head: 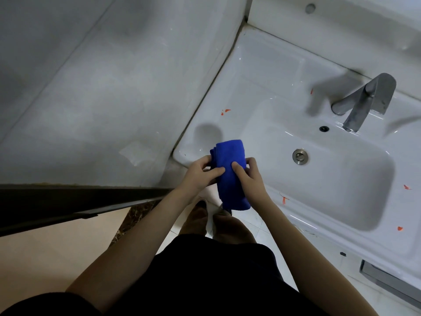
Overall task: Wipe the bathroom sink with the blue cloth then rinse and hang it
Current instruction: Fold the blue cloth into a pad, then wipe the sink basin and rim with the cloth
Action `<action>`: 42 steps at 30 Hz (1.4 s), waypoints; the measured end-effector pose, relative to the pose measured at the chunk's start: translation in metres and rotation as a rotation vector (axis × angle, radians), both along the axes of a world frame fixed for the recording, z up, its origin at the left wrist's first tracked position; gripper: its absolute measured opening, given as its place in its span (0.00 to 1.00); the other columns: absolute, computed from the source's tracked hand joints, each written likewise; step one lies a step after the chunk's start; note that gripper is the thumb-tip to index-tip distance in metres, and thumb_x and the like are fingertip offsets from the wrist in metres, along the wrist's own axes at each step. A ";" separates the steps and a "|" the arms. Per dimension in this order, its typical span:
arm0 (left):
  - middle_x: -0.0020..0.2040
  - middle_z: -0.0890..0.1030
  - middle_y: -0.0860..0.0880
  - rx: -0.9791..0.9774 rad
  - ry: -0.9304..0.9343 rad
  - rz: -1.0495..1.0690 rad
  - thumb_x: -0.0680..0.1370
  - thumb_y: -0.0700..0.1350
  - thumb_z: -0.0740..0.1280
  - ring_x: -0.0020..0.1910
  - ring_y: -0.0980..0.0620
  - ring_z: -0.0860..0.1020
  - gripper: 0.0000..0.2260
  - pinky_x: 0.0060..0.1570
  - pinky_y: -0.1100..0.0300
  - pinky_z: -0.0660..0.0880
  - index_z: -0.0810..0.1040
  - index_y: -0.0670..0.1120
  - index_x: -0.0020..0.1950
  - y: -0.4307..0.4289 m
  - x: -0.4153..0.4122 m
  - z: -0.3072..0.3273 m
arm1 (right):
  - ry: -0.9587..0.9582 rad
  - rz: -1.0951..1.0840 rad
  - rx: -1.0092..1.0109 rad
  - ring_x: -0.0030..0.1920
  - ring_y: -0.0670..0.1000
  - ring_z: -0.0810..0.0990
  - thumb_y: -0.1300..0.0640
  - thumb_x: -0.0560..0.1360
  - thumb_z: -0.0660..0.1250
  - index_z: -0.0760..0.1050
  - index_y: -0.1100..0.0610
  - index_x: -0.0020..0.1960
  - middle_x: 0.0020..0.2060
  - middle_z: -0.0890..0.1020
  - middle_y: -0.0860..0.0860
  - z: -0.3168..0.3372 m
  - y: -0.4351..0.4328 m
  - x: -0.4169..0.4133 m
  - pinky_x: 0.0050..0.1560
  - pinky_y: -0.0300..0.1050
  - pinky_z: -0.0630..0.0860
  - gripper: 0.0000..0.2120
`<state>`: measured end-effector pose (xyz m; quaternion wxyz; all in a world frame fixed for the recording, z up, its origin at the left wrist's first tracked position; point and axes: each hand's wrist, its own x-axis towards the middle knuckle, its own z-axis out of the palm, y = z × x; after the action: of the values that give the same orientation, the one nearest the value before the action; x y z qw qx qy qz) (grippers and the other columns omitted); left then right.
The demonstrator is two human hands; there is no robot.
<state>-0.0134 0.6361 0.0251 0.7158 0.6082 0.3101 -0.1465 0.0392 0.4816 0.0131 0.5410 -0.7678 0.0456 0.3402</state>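
Observation:
A folded blue cloth is held upright in front of me, above the near left corner of the white sink. My left hand grips its left edge, thumb across the front. My right hand grips its right side, thumb pressed on the fabric. The cloth's lower end hangs below both hands. Small orange-red smears dot the sink's rim, one at the left and one on the front edge. The basin holds a metal drain plug.
A grey metal faucet stands at the back of the sink, spout over the basin. A tiled wall runs along the left. A dark door frame crosses below it. A cabinet handle shows under the sink at lower right.

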 end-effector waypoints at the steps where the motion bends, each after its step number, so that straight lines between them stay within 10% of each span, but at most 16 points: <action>1: 0.58 0.80 0.45 0.054 -0.022 -0.032 0.76 0.44 0.70 0.56 0.46 0.80 0.17 0.54 0.48 0.80 0.75 0.44 0.64 -0.001 0.003 0.001 | 0.006 -0.028 0.001 0.45 0.46 0.81 0.44 0.80 0.62 0.68 0.51 0.56 0.48 0.81 0.49 0.000 -0.001 0.000 0.33 0.32 0.75 0.12; 7: 0.55 0.79 0.55 0.633 -0.122 -0.151 0.77 0.47 0.68 0.51 0.60 0.77 0.14 0.53 0.60 0.78 0.76 0.51 0.62 0.021 -0.004 -0.008 | 0.093 -0.172 -0.038 0.43 0.49 0.79 0.44 0.78 0.64 0.76 0.57 0.54 0.44 0.81 0.49 0.001 -0.013 0.015 0.38 0.39 0.71 0.17; 14: 0.70 0.72 0.43 1.246 -0.264 -0.356 0.78 0.45 0.66 0.69 0.46 0.69 0.21 0.67 0.55 0.66 0.70 0.41 0.71 0.051 0.005 -0.034 | 0.106 -0.191 0.037 0.44 0.53 0.82 0.47 0.78 0.64 0.79 0.57 0.52 0.44 0.84 0.52 0.001 -0.021 0.033 0.41 0.43 0.76 0.13; 29: 0.76 0.62 0.40 1.382 -0.238 -0.423 0.79 0.47 0.55 0.75 0.45 0.61 0.26 0.73 0.51 0.59 0.60 0.39 0.76 0.053 0.015 -0.061 | -0.213 -0.061 -0.019 0.35 0.47 0.85 0.49 0.73 0.73 0.70 0.47 0.56 0.39 0.85 0.46 -0.015 -0.013 0.161 0.29 0.36 0.76 0.16; 36: 0.77 0.62 0.42 1.398 -0.224 -0.529 0.78 0.47 0.57 0.76 0.46 0.60 0.27 0.73 0.49 0.61 0.61 0.38 0.76 0.059 0.051 -0.063 | -0.749 0.203 -0.820 0.48 0.65 0.77 0.47 0.78 0.61 0.62 0.58 0.73 0.60 0.74 0.60 -0.061 0.047 0.240 0.41 0.53 0.75 0.27; 42: 0.76 0.63 0.42 1.409 -0.188 -0.523 0.76 0.45 0.59 0.75 0.47 0.61 0.28 0.74 0.52 0.59 0.61 0.39 0.76 0.059 0.053 -0.059 | -0.955 0.478 -0.626 0.35 0.62 0.79 0.51 0.74 0.71 0.74 0.59 0.65 0.48 0.79 0.58 -0.083 0.011 0.196 0.29 0.43 0.68 0.22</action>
<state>0.0397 0.6949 -0.0341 0.1232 0.9855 0.1138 -0.0263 0.2351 0.4928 -0.0695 0.1595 -0.9466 -0.2771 0.0410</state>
